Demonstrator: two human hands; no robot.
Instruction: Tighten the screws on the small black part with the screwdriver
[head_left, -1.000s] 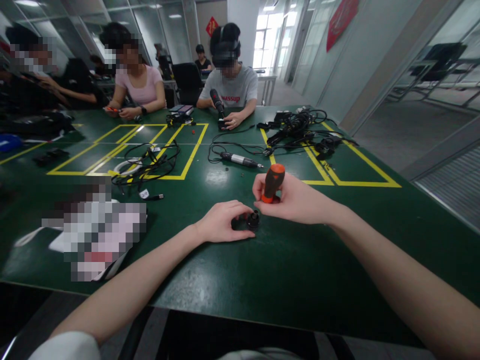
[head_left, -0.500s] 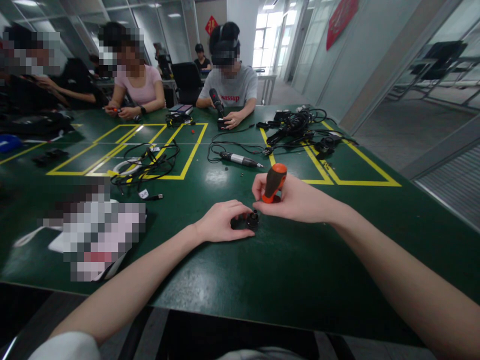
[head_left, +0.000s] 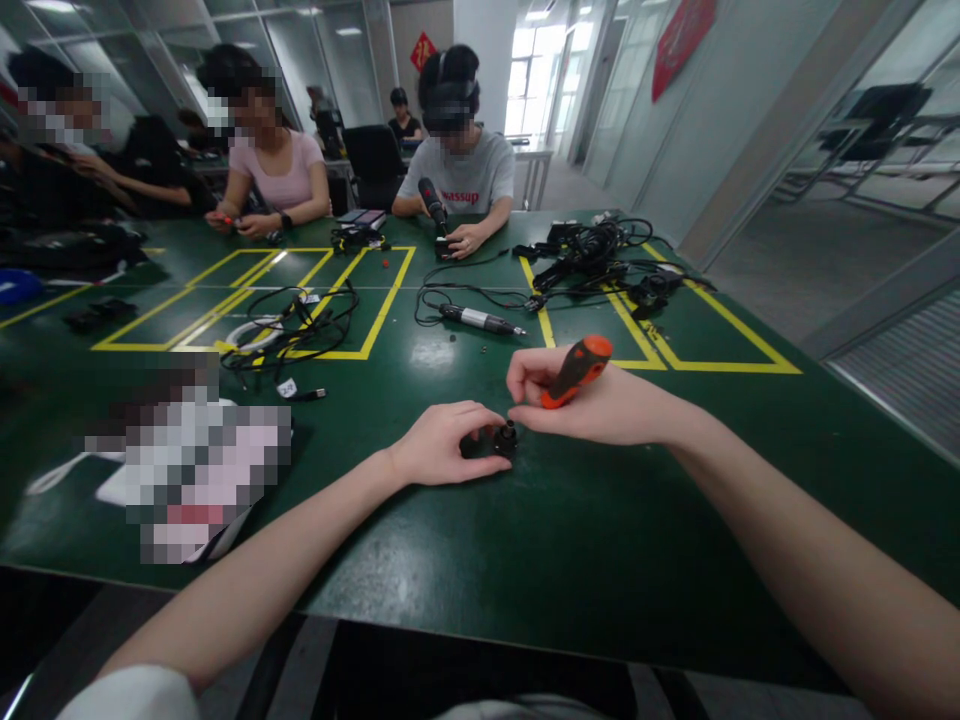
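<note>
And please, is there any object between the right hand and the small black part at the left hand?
Nothing visible stands between the right hand and the small black part. The left hand curls around its left side; the orange-and-dark handle leans away from it.

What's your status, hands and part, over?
Left hand curled around small black part on table. Right hand gripping tilted orange-and-black handle. Silver-banded tool beyond, apart from both.
</note>
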